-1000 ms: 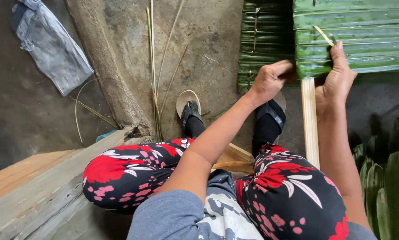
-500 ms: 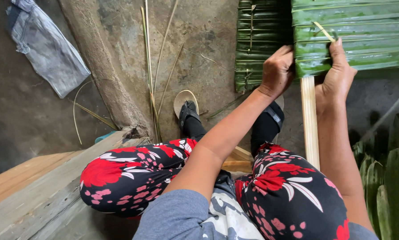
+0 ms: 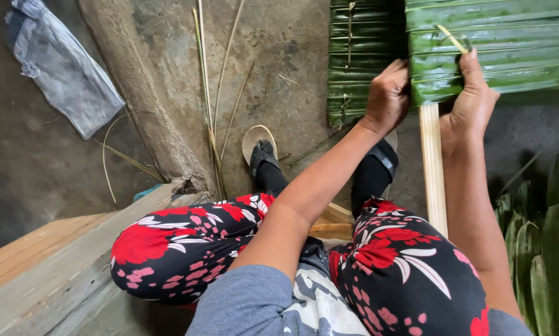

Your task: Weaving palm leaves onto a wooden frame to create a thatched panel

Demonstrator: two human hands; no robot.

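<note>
The left hand (image 3: 388,93) is closed on the lower left edge of a panel of folded green leaves (image 3: 497,43), which sits on a pale wooden slat (image 3: 433,168) above the person's knees. The right hand (image 3: 472,102) grips the same edge just beside the slat, near a thin pale sliver (image 3: 451,38) sticking out of the leaves.

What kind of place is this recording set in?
Probably a rural home yard or shed used for leaf thatching: bare concrete floor, folded green leaves on a stick, loose leaf ribs, rough wooden planks.
</note>
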